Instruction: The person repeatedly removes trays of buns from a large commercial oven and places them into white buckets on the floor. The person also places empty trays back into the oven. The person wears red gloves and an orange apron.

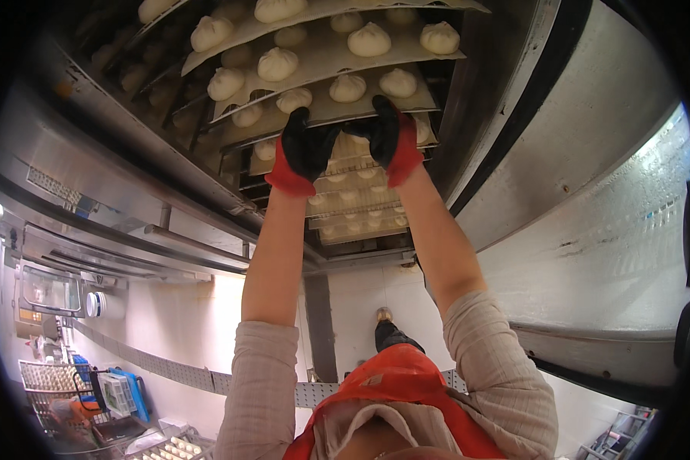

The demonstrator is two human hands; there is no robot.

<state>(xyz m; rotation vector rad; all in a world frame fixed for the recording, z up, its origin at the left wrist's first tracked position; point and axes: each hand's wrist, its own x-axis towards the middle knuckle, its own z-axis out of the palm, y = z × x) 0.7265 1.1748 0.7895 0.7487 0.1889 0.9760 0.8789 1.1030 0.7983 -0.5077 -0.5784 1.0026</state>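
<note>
My left hand [309, 145] and my right hand [384, 133] wear black gloves with red cuffs. Both grip the front edge of a lined tray [361, 111], thumbs on top and fingers curled underneath. Pleated dough buns, such as this one [347, 88], sit on that tray in spaced rows. The tray is in a rack inside a metal cabinet, between other tiers. A higher tray liner [322, 64] holds more buns just above my hands. Lower trays [353, 208] with buns show beneath my wrists. The tray's back part is hidden in the dark interior.
A large metal door [558, 144] stands swung out at the right. The cabinet's left frame [167, 155] runs close to my left arm. Pale floor and a perforated drain strip [149, 361] lie below. Far left are a person, a bun rack [52, 376] and a white bucket [106, 305].
</note>
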